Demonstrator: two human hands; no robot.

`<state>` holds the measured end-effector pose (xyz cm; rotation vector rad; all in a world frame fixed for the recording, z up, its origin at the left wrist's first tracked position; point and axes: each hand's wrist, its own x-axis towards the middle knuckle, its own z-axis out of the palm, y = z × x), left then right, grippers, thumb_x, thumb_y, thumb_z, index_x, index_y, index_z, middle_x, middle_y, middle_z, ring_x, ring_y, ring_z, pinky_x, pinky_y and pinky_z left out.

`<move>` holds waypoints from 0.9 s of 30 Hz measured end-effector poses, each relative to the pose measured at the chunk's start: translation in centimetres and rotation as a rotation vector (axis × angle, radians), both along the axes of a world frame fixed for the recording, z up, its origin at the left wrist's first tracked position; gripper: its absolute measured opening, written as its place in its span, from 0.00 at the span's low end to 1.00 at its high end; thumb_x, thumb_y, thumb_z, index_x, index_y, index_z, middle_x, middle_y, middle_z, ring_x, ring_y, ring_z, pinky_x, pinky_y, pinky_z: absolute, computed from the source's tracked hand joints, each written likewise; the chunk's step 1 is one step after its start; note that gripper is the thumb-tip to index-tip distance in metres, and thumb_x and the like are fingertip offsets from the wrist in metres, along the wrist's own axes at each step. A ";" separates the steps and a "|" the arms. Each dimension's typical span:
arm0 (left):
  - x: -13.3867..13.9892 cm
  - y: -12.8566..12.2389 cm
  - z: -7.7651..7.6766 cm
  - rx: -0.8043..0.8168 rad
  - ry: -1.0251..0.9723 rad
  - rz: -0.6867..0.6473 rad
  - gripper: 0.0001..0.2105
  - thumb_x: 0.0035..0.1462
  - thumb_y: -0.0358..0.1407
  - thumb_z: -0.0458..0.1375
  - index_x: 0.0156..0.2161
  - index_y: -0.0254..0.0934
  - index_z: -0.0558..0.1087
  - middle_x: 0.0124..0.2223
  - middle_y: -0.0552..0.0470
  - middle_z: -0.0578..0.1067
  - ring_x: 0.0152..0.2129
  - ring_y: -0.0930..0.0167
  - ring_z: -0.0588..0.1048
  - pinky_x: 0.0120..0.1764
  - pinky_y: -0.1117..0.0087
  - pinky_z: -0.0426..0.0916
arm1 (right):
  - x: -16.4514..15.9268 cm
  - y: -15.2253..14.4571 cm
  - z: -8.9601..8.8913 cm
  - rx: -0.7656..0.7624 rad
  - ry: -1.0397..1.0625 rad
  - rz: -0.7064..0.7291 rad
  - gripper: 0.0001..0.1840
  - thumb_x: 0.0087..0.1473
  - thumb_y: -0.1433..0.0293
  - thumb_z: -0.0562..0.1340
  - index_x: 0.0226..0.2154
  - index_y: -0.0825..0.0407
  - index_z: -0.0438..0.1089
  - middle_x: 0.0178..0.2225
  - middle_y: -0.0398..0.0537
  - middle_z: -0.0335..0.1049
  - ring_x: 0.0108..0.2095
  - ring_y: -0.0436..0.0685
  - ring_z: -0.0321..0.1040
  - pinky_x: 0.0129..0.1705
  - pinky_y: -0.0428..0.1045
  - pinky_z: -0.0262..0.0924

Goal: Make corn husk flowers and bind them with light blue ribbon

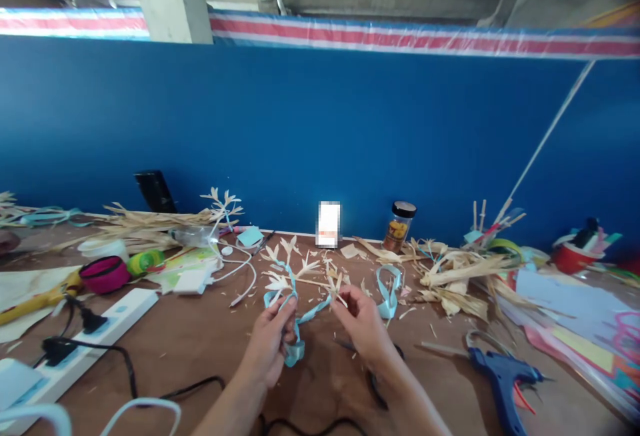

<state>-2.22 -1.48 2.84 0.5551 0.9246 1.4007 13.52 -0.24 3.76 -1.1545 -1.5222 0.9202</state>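
My left hand (pixel 273 336) pinches the base of a spray of pale dried-husk flowers (pixel 287 269), whose stem is wrapped in light blue ribbon (pixel 306 313). The ribbon runs across to my right hand (pixel 360 323) and also dangles in a loop below my left hand. Between the thumb and fingers of my right hand is a single pale husk flower (pixel 336 289) with pointed petals, at the ribbon's other end. Both hands are closed, a little apart, above the brown tabletop (pixel 210 343). A loose coil of blue ribbon (pixel 389 289) lies just beyond my right hand.
A blue glue gun (pixel 503 383) lies at the right, near dried husks (pixel 460 276) and a red cup (pixel 575 256). A jar (pixel 399 226) stands by the blue partition (pixel 320 123). At the left are a white power strip (pixel 95 349) and black cords (pixel 195 386).
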 end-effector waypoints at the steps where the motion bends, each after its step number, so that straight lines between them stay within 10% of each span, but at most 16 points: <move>1: 0.5 0.1 0.0 0.000 0.012 0.000 0.11 0.39 0.37 0.65 0.27 0.34 0.70 0.19 0.61 0.63 0.12 0.83 0.57 0.14 0.83 0.51 | -0.2 0.0 0.0 -0.026 0.123 0.023 0.05 0.49 0.67 0.57 0.29 0.53 0.63 0.21 0.39 0.60 0.22 0.49 0.56 0.24 0.44 0.52; 9: 3.0 0.2 -1.5 -0.009 0.078 -0.102 0.11 0.41 0.36 0.64 0.33 0.34 0.73 0.23 0.57 0.68 0.16 0.81 0.62 0.20 0.82 0.57 | -1.6 0.7 -2.2 -0.123 0.463 -0.001 0.08 0.45 0.68 0.62 0.25 0.54 0.63 0.19 0.38 0.61 0.20 0.47 0.57 0.24 0.43 0.52; 27: 2.2 0.5 -4.0 0.114 0.336 -0.089 0.11 0.45 0.39 0.61 0.32 0.32 0.74 0.21 0.57 0.66 0.17 0.79 0.60 0.20 0.79 0.56 | -2.6 0.3 -3.7 -0.133 0.375 -0.054 0.04 0.48 0.70 0.60 0.29 0.54 0.65 0.24 0.42 0.65 0.25 0.51 0.61 0.28 0.45 0.57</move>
